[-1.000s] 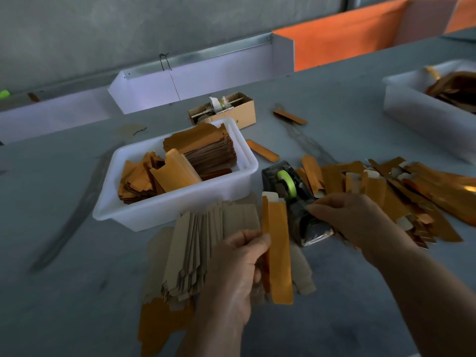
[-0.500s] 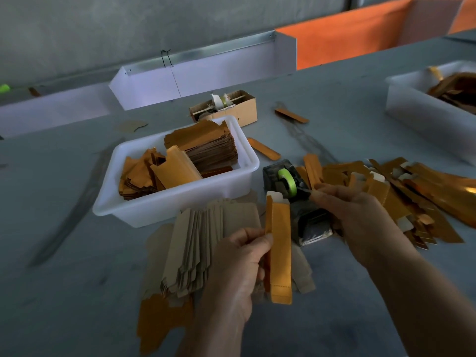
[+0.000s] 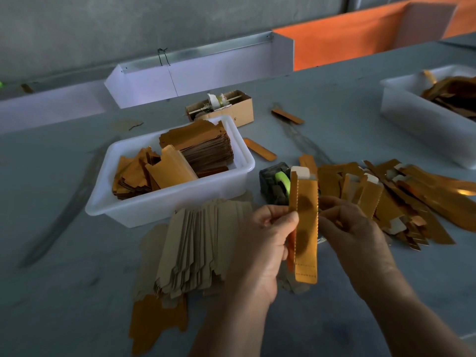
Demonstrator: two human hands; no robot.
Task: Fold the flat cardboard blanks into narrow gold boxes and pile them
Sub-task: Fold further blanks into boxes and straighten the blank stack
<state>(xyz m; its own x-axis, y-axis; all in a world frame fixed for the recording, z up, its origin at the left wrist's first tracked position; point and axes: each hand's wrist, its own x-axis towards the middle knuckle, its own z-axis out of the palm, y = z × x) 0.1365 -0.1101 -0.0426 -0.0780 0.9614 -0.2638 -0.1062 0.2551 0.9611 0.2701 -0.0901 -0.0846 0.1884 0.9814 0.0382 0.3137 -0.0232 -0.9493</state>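
Note:
A narrow gold box (image 3: 305,222) stands upright in front of me, its white end flap open at the top. My left hand (image 3: 262,243) pinches its left edge between thumb and fingers. My right hand (image 3: 353,233) is at its right edge, fingertips curled against it. Below the hands a fanned stack of flat blanks (image 3: 195,251) lies brown side up on the table. To the right lies a pile of folded gold boxes (image 3: 401,202).
A white tub (image 3: 164,202) holding gold blanks sits behind the stack. A tape dispenser with green tape (image 3: 277,182) stands behind the held box. Another white tub (image 3: 422,119) is at far right, and a small cardboard carton (image 3: 239,109) lies further back.
My right hand left the tape dispenser and came to the right edge of the box. The left hand raised the box and turned its gold face toward me.

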